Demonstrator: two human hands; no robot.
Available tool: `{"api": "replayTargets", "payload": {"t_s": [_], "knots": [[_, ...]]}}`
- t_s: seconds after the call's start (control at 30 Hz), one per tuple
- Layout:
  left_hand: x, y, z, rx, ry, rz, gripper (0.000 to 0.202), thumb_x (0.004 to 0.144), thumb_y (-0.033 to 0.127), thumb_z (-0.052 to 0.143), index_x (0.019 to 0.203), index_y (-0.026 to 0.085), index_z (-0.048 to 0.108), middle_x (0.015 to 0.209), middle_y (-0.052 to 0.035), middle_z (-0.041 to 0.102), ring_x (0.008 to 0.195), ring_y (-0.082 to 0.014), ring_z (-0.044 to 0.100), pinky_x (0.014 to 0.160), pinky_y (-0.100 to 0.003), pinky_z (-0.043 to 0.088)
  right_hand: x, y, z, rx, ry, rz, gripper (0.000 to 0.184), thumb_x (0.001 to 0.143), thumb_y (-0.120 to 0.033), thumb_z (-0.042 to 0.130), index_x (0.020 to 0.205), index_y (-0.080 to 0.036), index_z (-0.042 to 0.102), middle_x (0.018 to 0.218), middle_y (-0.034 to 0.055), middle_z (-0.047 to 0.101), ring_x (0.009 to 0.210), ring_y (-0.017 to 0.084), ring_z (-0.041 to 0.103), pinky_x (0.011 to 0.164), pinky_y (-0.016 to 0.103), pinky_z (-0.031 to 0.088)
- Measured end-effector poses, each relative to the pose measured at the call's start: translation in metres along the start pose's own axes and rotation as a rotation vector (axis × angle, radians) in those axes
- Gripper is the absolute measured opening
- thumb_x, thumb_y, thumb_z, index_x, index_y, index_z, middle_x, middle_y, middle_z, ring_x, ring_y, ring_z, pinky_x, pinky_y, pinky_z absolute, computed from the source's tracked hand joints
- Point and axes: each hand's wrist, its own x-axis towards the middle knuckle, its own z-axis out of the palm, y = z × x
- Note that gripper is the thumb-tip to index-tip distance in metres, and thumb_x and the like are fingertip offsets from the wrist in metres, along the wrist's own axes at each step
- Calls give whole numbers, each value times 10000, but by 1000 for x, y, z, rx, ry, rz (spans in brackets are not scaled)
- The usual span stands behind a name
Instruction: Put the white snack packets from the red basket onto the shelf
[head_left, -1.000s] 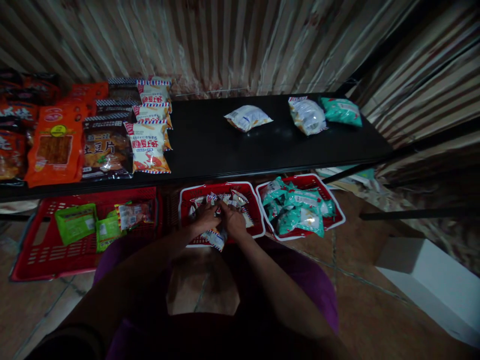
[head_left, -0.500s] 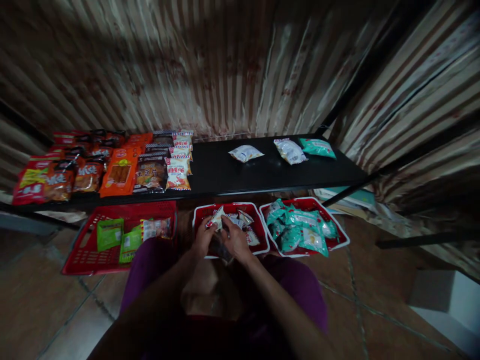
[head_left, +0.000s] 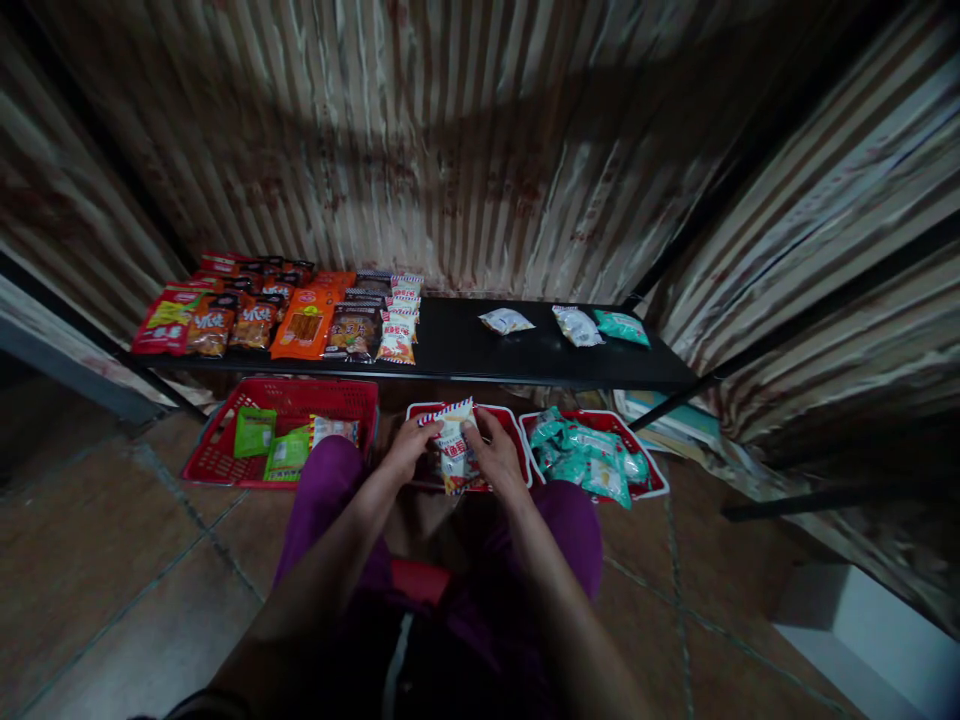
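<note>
A white snack bag (head_left: 455,450) with a striped top edge and red lettering is held upright between my two hands. My left hand (head_left: 407,448) grips its upper left side, and my right hand (head_left: 496,452) grips the right side. Behind and below them is the middle red basket (head_left: 523,440) with a white rim; my hands and the bag hide most of its contents. On the black shelf (head_left: 450,352) a column of similar white bags (head_left: 398,335) stands beside brown snack bags (head_left: 352,330). Two more white bags, one left (head_left: 507,321) and one right (head_left: 577,326), lie farther along.
A teal bag (head_left: 622,327) lies toward the shelf's right end. Orange bags (head_left: 302,325) and red bags (head_left: 169,320) fill its left. Below are a red basket (head_left: 285,395) with green packets (head_left: 255,432) and a basket of teal bags (head_left: 589,455). Dark metal posts (head_left: 675,400) frame the shelf.
The snack bag has turned so its printed front faces me, and both hands now hold its sides. My view has shifted, with the shelf's left part nearer the middle.
</note>
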Motion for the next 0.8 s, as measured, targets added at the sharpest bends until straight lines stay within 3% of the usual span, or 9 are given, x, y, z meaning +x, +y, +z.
{"api": "replayTargets", "payload": {"t_s": [0.13, 0.27, 0.43, 0.63, 0.8], "knots": [[-16, 14, 0, -3, 30, 29, 289, 593, 360, 726, 770, 142, 659, 730, -51, 695, 681, -178, 634, 637, -267, 456, -17, -18, -4, 288, -175, 120, 499, 737, -491, 614, 1136, -190, 605, 1001, 72, 713, 871, 236, 674, 773, 389, 533], [-27, 22, 2, -30, 1, 92, 333, 579, 402, 740, 761, 141, 642, 716, -42, 688, 633, -161, 610, 578, -248, 448, -31, -30, -9, 476, -222, 220, 496, 682, -478, 684, 1081, -188, 628, 877, 52, 733, 712, 222, 687, 648, 350, 549], [-47, 31, 7, -59, -65, 97, 414, 611, 504, 732, 801, 151, 630, 771, -35, 691, 652, -138, 607, 585, -228, 443, -42, -36, -12, 618, -142, 231, 414, 626, -452, 748, 944, -206, 651, 809, 13, 733, 639, 180, 672, 596, 289, 543], [-71, 30, 8, -95, -217, 92, 486, 589, 478, 772, 940, 167, 647, 868, -47, 709, 764, -170, 640, 688, -257, 467, -53, -41, -13, 679, -62, 210, 386, 613, -414, 766, 934, -230, 656, 785, -9, 733, 669, 170, 674, 590, 255, 535], [-74, 20, 6, -157, -211, 135, 494, 582, 438, 789, 947, 148, 625, 825, -58, 712, 696, -174, 653, 695, -287, 493, -61, -42, -9, 663, -56, 172, 387, 630, -437, 748, 947, -230, 663, 838, 4, 735, 643, 169, 667, 571, 267, 534]]}}
